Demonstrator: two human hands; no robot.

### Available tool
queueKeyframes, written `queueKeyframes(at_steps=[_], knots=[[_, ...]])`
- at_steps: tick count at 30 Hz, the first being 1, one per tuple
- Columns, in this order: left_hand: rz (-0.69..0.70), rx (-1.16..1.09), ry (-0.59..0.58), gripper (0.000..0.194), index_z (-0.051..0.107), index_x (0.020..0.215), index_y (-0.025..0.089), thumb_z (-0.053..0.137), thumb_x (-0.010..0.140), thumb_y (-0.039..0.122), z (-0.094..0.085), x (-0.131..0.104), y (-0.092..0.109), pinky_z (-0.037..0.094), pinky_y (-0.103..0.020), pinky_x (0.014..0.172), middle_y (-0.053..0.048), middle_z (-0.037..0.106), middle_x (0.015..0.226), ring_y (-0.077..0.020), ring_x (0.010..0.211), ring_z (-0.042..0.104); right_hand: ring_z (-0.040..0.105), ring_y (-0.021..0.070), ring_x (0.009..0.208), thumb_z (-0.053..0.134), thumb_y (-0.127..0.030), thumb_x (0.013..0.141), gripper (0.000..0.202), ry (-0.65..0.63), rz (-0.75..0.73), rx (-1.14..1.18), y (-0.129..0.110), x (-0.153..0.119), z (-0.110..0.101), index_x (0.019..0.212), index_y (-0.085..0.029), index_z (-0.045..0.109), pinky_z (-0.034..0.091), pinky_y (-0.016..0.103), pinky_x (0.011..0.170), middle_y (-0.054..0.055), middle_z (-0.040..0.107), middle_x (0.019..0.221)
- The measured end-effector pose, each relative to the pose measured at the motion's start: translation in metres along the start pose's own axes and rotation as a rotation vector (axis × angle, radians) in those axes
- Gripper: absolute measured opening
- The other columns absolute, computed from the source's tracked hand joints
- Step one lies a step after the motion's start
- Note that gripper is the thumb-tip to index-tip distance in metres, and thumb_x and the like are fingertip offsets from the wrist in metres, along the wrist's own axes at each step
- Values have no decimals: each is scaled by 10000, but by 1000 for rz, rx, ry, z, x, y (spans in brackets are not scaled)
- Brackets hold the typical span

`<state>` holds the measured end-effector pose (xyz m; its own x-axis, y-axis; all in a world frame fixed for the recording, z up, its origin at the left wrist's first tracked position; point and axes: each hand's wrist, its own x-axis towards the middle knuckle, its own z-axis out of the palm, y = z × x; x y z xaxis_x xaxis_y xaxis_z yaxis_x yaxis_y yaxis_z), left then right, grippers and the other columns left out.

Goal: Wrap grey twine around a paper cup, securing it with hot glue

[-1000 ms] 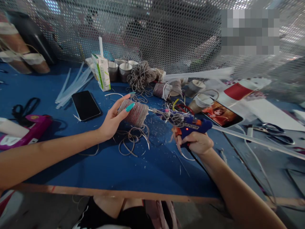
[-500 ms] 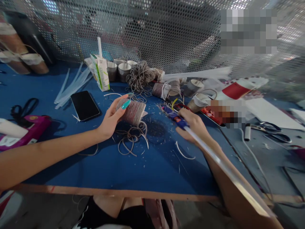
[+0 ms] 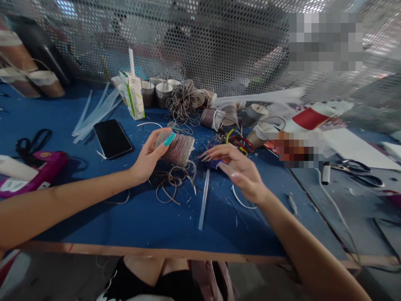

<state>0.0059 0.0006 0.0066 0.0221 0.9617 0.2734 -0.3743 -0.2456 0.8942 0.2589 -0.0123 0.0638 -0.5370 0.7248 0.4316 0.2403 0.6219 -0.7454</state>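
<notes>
My left hand [image 3: 149,158] is closed around a small cup wrapped in grey and reddish cord [image 3: 178,149], tilted on its side above the table. A loose tail of cord [image 3: 171,184] trails below it in loops on the blue surface. My right hand [image 3: 242,173] has its fingers stretched out and apart, just over a blue-purple glue gun [image 3: 214,163]. Most of the gun is hidden behind the fingers. From its rear a long translucent glue stick [image 3: 204,200] points toward me. Whether the fingers still touch the gun cannot be made out.
A phone [image 3: 113,139], spare glue sticks [image 3: 97,112] and a drink carton [image 3: 133,95] lie to the left. Behind stand cord-wrapped cups [image 3: 163,95] and a cord bundle [image 3: 185,101]. Scissors [image 3: 357,170] are at right. A perforated metal screen [image 3: 200,42] closes the back.
My right hand has let go of the glue gun's grip, and its fingers have opened. The gun sits further left, its glue stick swung round toward the table's front edge. My left hand barely moved.
</notes>
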Motion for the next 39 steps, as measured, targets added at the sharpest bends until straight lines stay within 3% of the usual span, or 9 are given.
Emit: queueKeyframes(at_steps=[3,6,10,14,20,26,30,39], knots=[[40,65,-22,448,612,1108,281,756,782,552,-1,0,-1,516,-215,724,12,614,957,-115,818,581,624,225,961,676,-549,822,415,-103,190,109,-5,-2,26,1050,-203,647,499,391,866,81,653,1024],[63,136,-46,430,599,1134,288,734,810,537,-1,-1,-1,516,-236,770,12,618,987,-125,852,588,583,165,810,744,-424,797,280,-102,305,131,-7,-3,40,924,-193,649,482,320,756,35,621,871],[94,245,-68,423,581,1173,285,696,841,520,-1,-2,0,529,-264,767,-8,635,1074,-145,871,602,492,109,625,709,-380,845,221,-138,378,360,-12,-2,39,789,-179,636,418,257,591,-10,556,697],[93,278,-72,404,586,1167,264,700,841,474,-1,-1,1,539,-281,821,-23,656,1117,-168,956,629,436,85,530,705,-420,854,270,-122,409,586,-16,-1,30,758,-170,669,344,234,477,-4,579,681],[37,255,-116,403,596,1159,250,724,817,420,-2,1,0,531,-288,839,-31,674,1160,-176,969,636,440,101,581,733,-540,802,375,20,417,554,-16,2,29,691,-185,688,324,247,513,1,567,650],[-4,271,-170,413,591,1157,250,728,816,438,1,-1,3,540,-284,775,-16,671,1041,-172,894,635,347,78,522,743,-528,805,380,81,457,565,-14,6,31,678,-179,659,264,241,466,-23,524,591],[-15,306,-214,414,586,1175,258,726,821,420,1,-2,4,549,-296,790,-17,673,1054,-177,903,647,371,77,520,753,-536,799,376,126,475,580,-12,7,30,698,-184,669,322,236,491,-34,507,565],[4,291,-315,518,569,1281,296,761,803,351,-4,-2,-2,596,-347,887,-55,641,1280,-212,1050,672,366,80,511,759,-539,788,364,136,504,557,-11,6,29,724,-185,705,340,243,494,-37,503,567]])
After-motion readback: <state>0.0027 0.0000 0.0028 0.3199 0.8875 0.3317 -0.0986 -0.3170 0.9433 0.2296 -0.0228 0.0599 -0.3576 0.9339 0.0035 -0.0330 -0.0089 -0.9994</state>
